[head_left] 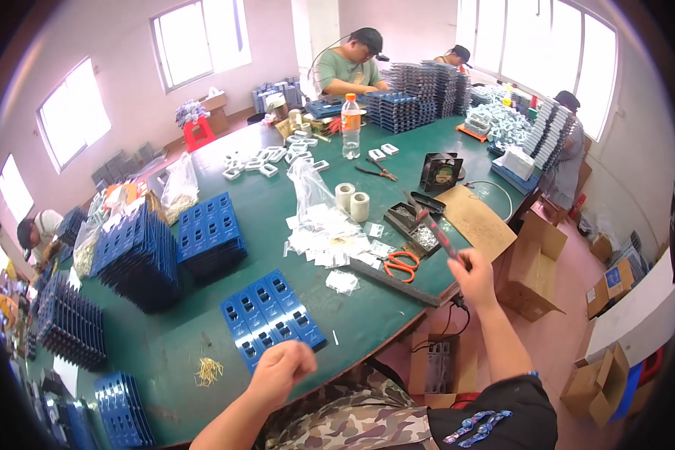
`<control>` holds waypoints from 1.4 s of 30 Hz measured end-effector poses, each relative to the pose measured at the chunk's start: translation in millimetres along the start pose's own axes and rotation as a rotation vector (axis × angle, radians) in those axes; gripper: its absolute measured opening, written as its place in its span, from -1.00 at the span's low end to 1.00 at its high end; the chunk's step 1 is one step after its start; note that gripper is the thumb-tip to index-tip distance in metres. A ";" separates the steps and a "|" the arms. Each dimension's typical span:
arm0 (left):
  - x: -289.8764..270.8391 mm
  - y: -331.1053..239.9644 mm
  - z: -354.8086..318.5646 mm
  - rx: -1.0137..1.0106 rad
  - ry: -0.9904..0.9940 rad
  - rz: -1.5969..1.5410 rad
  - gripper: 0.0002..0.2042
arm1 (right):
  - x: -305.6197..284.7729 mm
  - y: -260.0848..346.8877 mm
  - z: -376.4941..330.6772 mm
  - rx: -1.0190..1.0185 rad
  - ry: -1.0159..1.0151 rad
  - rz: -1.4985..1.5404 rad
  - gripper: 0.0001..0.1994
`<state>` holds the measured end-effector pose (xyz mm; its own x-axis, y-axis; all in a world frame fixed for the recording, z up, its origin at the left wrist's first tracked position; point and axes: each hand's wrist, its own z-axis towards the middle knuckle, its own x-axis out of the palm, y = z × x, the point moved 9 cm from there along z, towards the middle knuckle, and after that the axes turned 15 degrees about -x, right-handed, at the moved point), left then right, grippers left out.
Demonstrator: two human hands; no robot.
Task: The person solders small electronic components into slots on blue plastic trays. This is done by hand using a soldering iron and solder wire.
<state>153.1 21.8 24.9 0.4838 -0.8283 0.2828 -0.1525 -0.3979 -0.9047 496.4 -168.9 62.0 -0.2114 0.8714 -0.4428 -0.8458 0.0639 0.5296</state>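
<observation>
My right hand (474, 276) is closed round the end of a slim dark tool with a red-marked handle (441, 235); its exact kind is not clear. The tool points away from me, over a black tray (425, 237) of small metal pieces. My left hand (283, 369) is closed, its fingers curled, at the near edge of a flat blue panel (271, 315) with rows of rectangular openings. What those fingers hold, if anything, is hidden. A small heap of thin yellowish strips (208, 371) lies left of the panel.
Blue panels (136, 255) stand stacked at left. White packets (326, 240), tape rolls (359, 206), orange-handled scissors (401, 265), a dark bar (394, 281), pliers (376, 171), a bottle (351, 127) and a black fan (440, 172) occupy the green table (277, 225). Several people work around it. Cardboard boxes (529, 262) stand right.
</observation>
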 end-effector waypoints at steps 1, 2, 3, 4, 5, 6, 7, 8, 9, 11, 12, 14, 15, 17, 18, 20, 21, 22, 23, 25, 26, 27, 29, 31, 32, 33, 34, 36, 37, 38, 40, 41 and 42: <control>13.6 -1.7 5.8 0.015 0.059 0.056 -0.63 | -0.1 26.7 -10.5 -0.116 -0.004 0.031 -0.84; 30.2 -4.2 12.6 0.026 0.128 0.117 -0.63 | -4.2 57.0 -22.9 -0.218 0.005 -0.019 -0.83; 50.4 -7.3 20.7 0.066 0.185 0.128 -0.64 | -5.8 89.5 -34.5 -0.343 -0.014 -0.030 -0.79; 71.4 -8.0 28.2 0.105 0.238 0.139 -0.63 | -5.0 106.3 -49.9 -0.415 0.014 -0.061 -0.74; 89.9 -5.4 32.8 0.119 0.266 0.176 -0.61 | -5.8 122.7 -61.0 -0.447 0.014 -0.066 -0.70; 104.5 -0.6 36.8 0.130 0.295 0.214 -0.58 | -4.3 133.2 -70.5 -0.450 0.013 -0.055 -0.69; 109.7 4.1 41.5 0.122 0.281 0.212 -0.58 | -2.0 139.4 -78.3 -0.452 0.008 -0.043 -0.68; 118.8 13.7 43.6 0.068 0.335 0.236 -0.58 | 0.2 142.1 -85.4 -0.448 0.015 -0.026 -0.68; 127.5 21.6 45.0 0.016 0.395 0.262 -0.59 | 2.1 142.6 -91.3 -0.442 0.026 -0.027 -0.68; 129.8 21.2 41.9 0.029 0.377 0.252 -0.59 | 6.2 143.9 -98.3 -0.433 0.039 -0.013 -0.68; 129.5 19.7 39.2 0.049 0.371 0.242 -0.60 | 8.9 145.7 -101.1 -0.443 0.053 -0.001 -0.68; 126.8 24.3 38.5 0.030 0.361 0.201 -0.60 | 11.5 149.8 -105.5 -0.456 0.075 0.019 -0.68; 125.6 26.8 38.9 0.016 0.363 0.165 -0.60 | 12.0 151.3 -106.6 -0.459 0.079 0.012 -0.67; 123.3 36.6 39.9 -0.053 0.378 0.085 -0.60 | 13.4 154.0 -109.9 -0.464 0.086 0.012 -0.66; 123.9 43.3 41.3 -0.121 0.406 0.009 -0.60 | 15.5 152.0 -111.7 -0.436 0.111 0.035 -0.65; 117.3 41.7 43.0 -0.055 0.351 -0.088 -0.59 | 16.1 153.3 -115.2 -0.407 0.136 0.056 -0.64; 113.5 37.6 44.6 0.004 0.308 -0.184 -0.58 | 18.7 148.1 -118.1 -0.290 0.195 0.128 -0.64; 103.3 26.7 42.8 0.107 0.254 -0.171 -0.57 | 21.4 141.2 -123.1 -0.172 0.251 0.197 -0.65; 90.5 18.5 41.5 0.179 0.203 -0.210 -0.60 | 16.4 133.7 -128.4 -0.159 0.246 0.183 -0.65; 62.8 5.3 40.2 0.251 0.053 -0.271 -0.63 | 10.0 104.7 -150.7 -0.176 0.403 0.035 -0.68; 50.4 -2.0 38.5 0.305 0.013 -0.294 -0.62 | -2.0 86.8 -160.5 -0.191 0.412 -0.040 -0.72; 41.7 -11.4 36.0 0.370 0.004 -0.307 -0.63 | -18.8 68.8 -168.6 -0.211 0.389 -0.131 -0.76; 30.0 -25.0 27.1 0.460 0.068 -0.406 -0.62 | -58.0 25.5 -195.1 -0.185 0.259 -0.261 -0.84; 15.6 -31.1 23.6 0.516 0.044 -0.414 -0.61 | -92.3 -25.5 -236.5 -0.023 0.291 -0.363 -0.75; 15.3 -30.4 23.9 0.510 0.052 -0.417 -0.61 | -94.5 -20.1 -238.8 -0.017 0.290 -0.373 -0.75; 13.0 -29.6 22.0 0.514 0.034 -0.416 -0.61 | -100.3 3.5 -232.8 -0.067 0.207 -0.512 -0.69; 14.0 -28.8 22.4 0.522 0.015 -0.408 -0.61 | -103.6 26.6 -227.0 -0.117 0.118 -0.648 -0.64; 27.7 -22.0 24.3 0.489 0.032 -0.417 -0.60 | -66.3 82.1 -213.9 -0.295 0.196 -0.398 -0.54; 36.1 -16.6 24.4 0.454 0.050 -0.423 -0.60 | -47.9 105.9 -204.6 -0.285 0.152 -0.115 -0.58; 43.2 -9.8 23.9 0.424 0.086 -0.432 -0.60 | -15.2 131.4 -192.4 -0.314 0.366 -0.040 -0.62; 68.9 3.0 24.6 0.351 0.206 -0.488 -0.59 | 31.1 141.0 -198.1 -0.393 0.500 0.392 -0.52; 83.4 11.3 25.0 0.274 0.310 -0.544 -0.59 | 45.1 136.8 -188.7 -0.210 0.500 0.541 -0.44; 94.4 14.6 19.7 0.243 0.385 -0.532 -0.58 | 60.6 133.7 -180.1 -0.035 0.506 0.697 -0.36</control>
<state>213.5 -54.4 32.1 0.0923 -0.6440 0.7594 0.2389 -0.7261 -0.6448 282.3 -195.2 -24.2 -0.8735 0.3845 -0.2985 -0.4550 -0.4271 0.7814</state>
